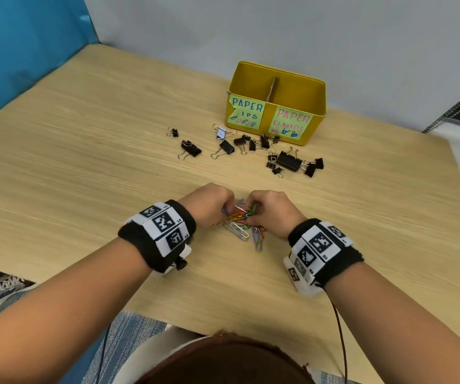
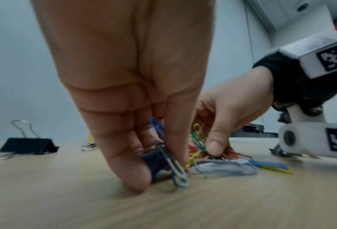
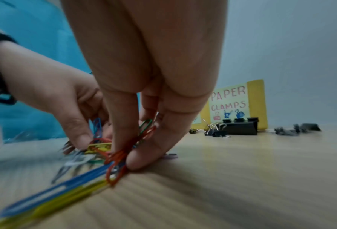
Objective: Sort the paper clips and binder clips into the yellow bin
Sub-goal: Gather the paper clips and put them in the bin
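**Both hands down in the paper-clip pile**

Now the left hand (image 1: 208,202) and the right hand (image 1: 271,210) meet over the heap of coloured paper clips (image 1: 244,223) on the worktop (image 1: 85,162). In the left wrist view the left fingers (image 2: 124,162) are curled together, pinching several clips, a large silver one among them. In the right wrist view the right fingers (image 3: 144,153) are clamped on a bunch of red and green clips, fingertips touching the wood. Loose blue and yellow clips lie beside them. Black binder clips (image 1: 288,160) lie scattered farther off, just in front of the yellow bin (image 1: 276,102), whose two compartments carry labels reading "PAPER ...IPS" and "PAPER CLAMPS".
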The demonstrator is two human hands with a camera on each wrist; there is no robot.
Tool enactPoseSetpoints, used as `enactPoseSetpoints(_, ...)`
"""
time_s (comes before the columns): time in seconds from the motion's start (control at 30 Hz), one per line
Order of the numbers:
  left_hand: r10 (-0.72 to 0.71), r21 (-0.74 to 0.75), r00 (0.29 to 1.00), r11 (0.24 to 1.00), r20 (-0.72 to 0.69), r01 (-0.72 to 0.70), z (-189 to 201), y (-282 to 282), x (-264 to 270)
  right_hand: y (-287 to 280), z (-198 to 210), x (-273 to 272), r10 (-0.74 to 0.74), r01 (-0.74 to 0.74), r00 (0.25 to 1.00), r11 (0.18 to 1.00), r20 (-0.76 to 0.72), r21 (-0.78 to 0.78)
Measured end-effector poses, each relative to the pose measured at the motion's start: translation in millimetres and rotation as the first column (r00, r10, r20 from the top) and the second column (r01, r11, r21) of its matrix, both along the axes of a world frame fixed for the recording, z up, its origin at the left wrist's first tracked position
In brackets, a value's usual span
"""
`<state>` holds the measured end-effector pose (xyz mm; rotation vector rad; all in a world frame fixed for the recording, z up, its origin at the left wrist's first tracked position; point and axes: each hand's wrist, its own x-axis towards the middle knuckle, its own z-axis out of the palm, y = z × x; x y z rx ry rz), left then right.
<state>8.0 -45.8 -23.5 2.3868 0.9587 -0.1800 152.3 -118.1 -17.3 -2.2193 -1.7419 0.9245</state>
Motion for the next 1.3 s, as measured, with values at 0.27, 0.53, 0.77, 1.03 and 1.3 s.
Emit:
enactPoseSetpoints(0.27,0.231,-0.519,0.958,0.847,0.168,-0.113,3.5,30.3,-12.4,8.3,9.1,32.2,-0.24,0.185,0.839,0.97,-0.489,-0.158)
enactPoseSetpoints(0.53,0.496,-0.504,0.766,0.822,0.408,-0.264,47.4,91.3,19.4,66.0,66.1,56.5,-0.308,0.423,0.611,0.906,-0.729,-0.029)
enactPoseSetpoints(0.77,0.554,-0.345,0.624,0.832,0.551,-0.434,91.0,155.2,79.4,158.5,101.9,73.9,-0.342,0.569,0.636,0.814,-0.691,0.12)
enactPoseSetpoints(1.03,0.395,-0.031,0.846,0.911,0.358,-0.412,82.9,175.8,113.1,211.7,86.2,69.1,-0.304,0.303,0.952,0.924,-0.034,0.234)
enactPoseSetpoints(1.3,0.146,-0.025,0.945,0.989,0.292,-0.145,59.7,102.8,50.7,110.7,72.0,49.3,0.015,-0.067,0.977,0.968,0.214,0.241)
